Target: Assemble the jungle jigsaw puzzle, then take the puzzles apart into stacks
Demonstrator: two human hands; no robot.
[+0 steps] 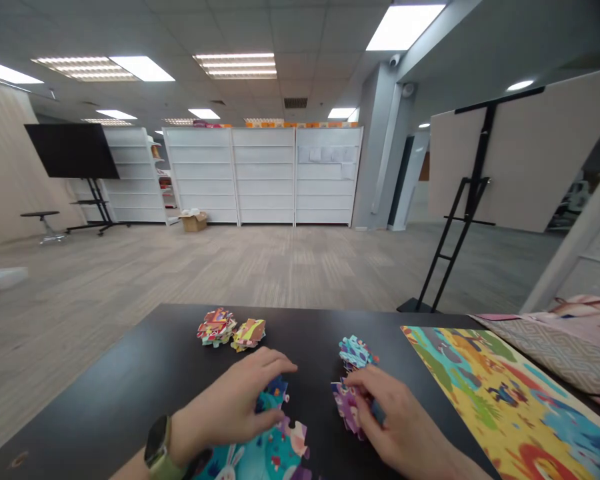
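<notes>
Fingers [370,381] of right hand [403,420] pinch purple jigsaw pieces [347,407].

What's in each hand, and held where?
The right hand pinches a purple jigsaw piece by its edge. The left hand is cupped over a blue jigsaw piece; whether it grips it cannot be told.
</notes>
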